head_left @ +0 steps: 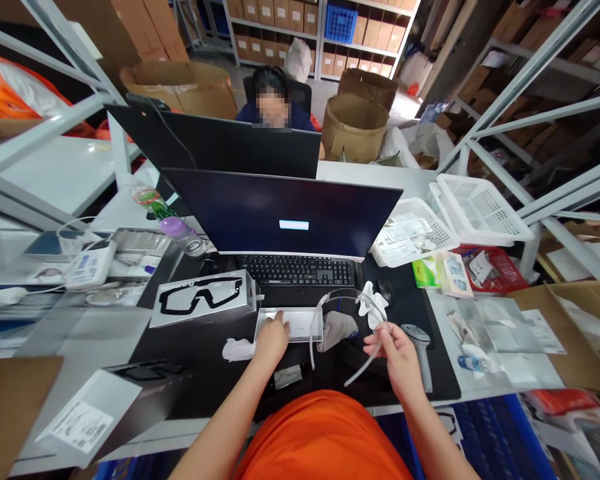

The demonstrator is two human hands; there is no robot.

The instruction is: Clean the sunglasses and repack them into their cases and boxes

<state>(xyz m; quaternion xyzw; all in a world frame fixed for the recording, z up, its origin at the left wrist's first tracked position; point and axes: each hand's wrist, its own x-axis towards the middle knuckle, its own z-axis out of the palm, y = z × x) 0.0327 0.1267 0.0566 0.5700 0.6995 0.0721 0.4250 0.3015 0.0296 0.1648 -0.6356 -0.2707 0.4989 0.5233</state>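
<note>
My left hand (273, 340) rests with its fingers on a shallow clear plastic tray (297, 325), which lies on a black desk mat (220, 363). My right hand (397, 357) pinches a thin, curved clear plastic band (330, 299), which arcs over the mat towards my left hand. Just beyond the fingers sits a crumpled white piece of tissue or foam (370, 307). A grey cloth (336, 331) lies between my hands, and a white scrap (237, 349) lies left of the tray. A goggles box (203, 298) stands beyond my left hand.
A keyboard (297, 271) and monitor (280, 213) stand just beyond the mat, with a barcode scanner (420, 353) at its right. White plastic baskets (480, 210) stand at the right. A co-worker (275, 110) sits behind a second monitor (220, 143), with stocked shelves (325, 40) behind.
</note>
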